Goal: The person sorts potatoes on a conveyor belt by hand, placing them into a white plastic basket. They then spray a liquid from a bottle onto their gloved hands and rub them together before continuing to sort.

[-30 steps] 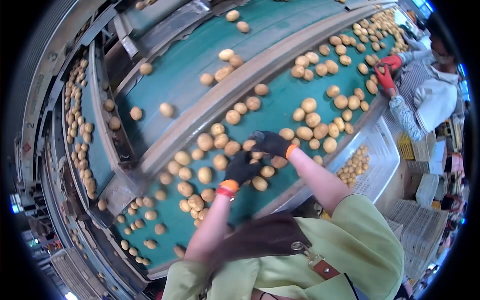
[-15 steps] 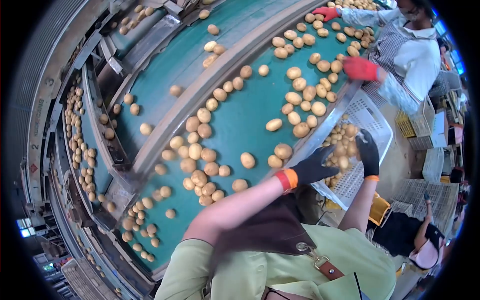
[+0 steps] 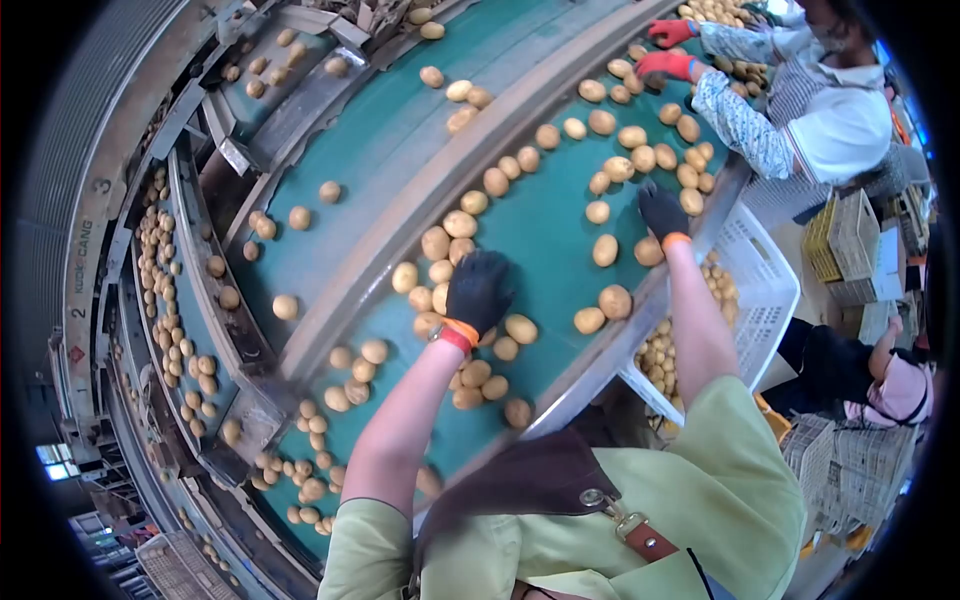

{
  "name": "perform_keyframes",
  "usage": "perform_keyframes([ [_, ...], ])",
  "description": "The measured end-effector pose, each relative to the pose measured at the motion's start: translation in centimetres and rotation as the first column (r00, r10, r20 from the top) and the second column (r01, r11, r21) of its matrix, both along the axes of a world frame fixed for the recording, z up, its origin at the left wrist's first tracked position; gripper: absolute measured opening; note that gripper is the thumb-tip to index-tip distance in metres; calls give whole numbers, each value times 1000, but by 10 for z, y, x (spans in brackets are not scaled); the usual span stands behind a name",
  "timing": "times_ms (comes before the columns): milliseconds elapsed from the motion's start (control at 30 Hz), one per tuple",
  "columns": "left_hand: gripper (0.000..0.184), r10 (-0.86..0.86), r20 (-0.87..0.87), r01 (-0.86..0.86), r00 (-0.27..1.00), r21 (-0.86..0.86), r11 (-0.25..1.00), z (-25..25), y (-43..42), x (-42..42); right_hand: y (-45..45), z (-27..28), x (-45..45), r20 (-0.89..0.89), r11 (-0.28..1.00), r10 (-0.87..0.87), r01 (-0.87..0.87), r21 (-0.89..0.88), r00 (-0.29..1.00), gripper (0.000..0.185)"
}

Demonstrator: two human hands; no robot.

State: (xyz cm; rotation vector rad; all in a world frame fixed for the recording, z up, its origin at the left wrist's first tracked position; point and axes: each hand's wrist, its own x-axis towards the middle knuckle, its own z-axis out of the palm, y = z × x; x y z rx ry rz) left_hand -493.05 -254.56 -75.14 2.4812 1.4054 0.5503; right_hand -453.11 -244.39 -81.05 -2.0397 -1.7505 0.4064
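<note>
Both of my hands wear black gloves with orange cuffs. My left hand is over the green conveyor belt, back upward, fingers reaching forward beside a cluster of potatoes; the glove hides part of them. My right hand stretches across the belt's near edge with fingers extended, close to a potato by the wrist and another potato at its right. Neither hand visibly grips anything. Below my right forearm, a white perforated crate holds many small potatoes.
A metal rail divides this belt from a second green belt carrying scattered potatoes. At the upper right, a co-worker's red-gloved hands are over the belt. Stacked crates stand at the right, near another person.
Both hands have left the crate of small potatoes and reached over the belt, the left farther left. Potatoes on the belt have shifted. The co-worker's near hand has moved up the belt.
</note>
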Motion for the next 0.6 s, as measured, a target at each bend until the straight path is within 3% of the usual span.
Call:
perform_keyframes([
  [33, 47, -34, 3, 34, 999, -6, 999, 0, 5, -8, -17, -6, -18, 16, 983, -67, 63, 174, 998, 36],
  [67, 47, -72, -13, 73, 997, 131, 989, 18, 11, -4, -34, 4, -42, 113, 970, 12, -39, 241, 994, 39],
  [100, 47, -76, -9, 77, 997, 139, 987, 12, 26, -1, -47, 19, -70, 215, 946, 83, -145, 291, 973, 43],
  [167, 46, -41, -3, 41, 999, 246, 968, 2, 76, 10, -45, 6, -110, 195, 900, 79, -154, 409, 978, 46],
  [233, 46, -66, -13, 67, 998, 292, 954, -11, 113, 18, -41, -4, -151, 209, 907, 108, -182, 379, 972, 48],
  [300, 44, 0, -100, 23, 995, 232, 972, -29, 132, 23, -31, -21, -177, 198, 857, 249, -311, 410, 948, 48],
  [367, 40, -63, -170, 99, 984, 217, 971, -48, 138, 20, -11, -25, -189, 193, 910, 208, -262, 322, 959, 46],
  [400, 38, -18, -84, 40, 996, 266, 963, -63, 134, 14, -4, -27, -192, 167, 948, 206, -239, 209, 964, 45],
  [433, 36, 28, 4, -27, 1000, 312, 950, -72, 129, 6, 4, -24, -193, 175, 952, 194, -229, 205, 965, 45],
  [500, 34, 16, 105, -55, 994, 375, 925, -79, 117, -15, 32, -8, -189, -71, 901, 27, 6, 435, 997, 42],
  [567, 31, 38, 126, -73, 991, 287, 955, -75, 96, -41, 66, 3, -189, -58, 899, 122, -85, 429, 991, 42],
  [600, 31, 25, 149, -64, 988, 259, 964, -74, 93, -54, 88, -6, -187, 52, 905, 76, -91, 416, 996, 42],
])
